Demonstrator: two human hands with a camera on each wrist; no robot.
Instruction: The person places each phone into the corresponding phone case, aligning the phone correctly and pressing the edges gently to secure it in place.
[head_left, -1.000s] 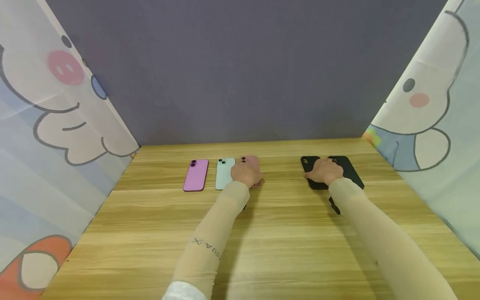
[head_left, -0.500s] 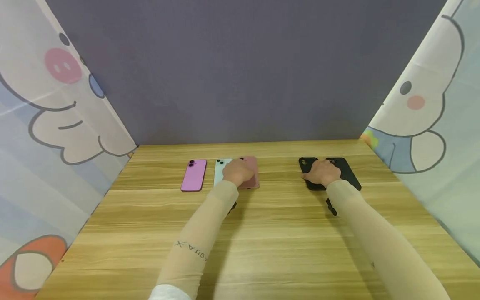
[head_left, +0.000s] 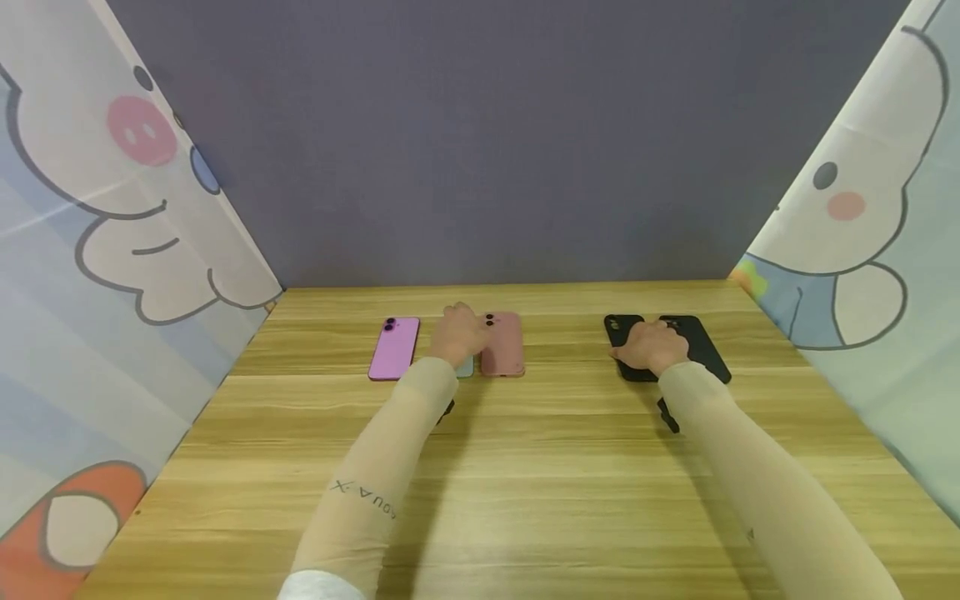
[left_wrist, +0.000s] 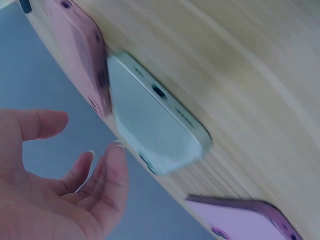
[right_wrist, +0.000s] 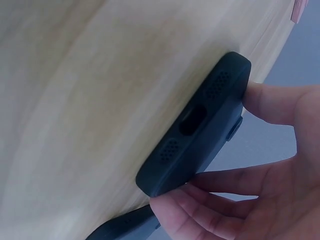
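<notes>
My left hand [head_left: 457,333] hovers over a mint-green phone [left_wrist: 155,115] lying face down. Its fingers are relaxed and apart from the phone in the left wrist view. Just right of that phone lies a pink phone [head_left: 502,346], and to its left a purple phone [head_left: 394,348]. On the right side, my right hand [head_left: 652,346] holds a black phone case [right_wrist: 195,125] by its long edges, thumb on one side and fingers on the other. The case lies on the table. A second black phone case [head_left: 703,348] sits right beside it, partly covered by the hand.
All of this is on a wood-grain table [head_left: 555,483]. A dark grey panel [head_left: 495,150] stands along the back edge. Cartoon-printed cloths [head_left: 150,250] hang at the left and right sides.
My left hand has moved left from above the pink phone to above the mint-green one, uncovering the pink phone. The right hand keeps its place on the black phone case.
</notes>
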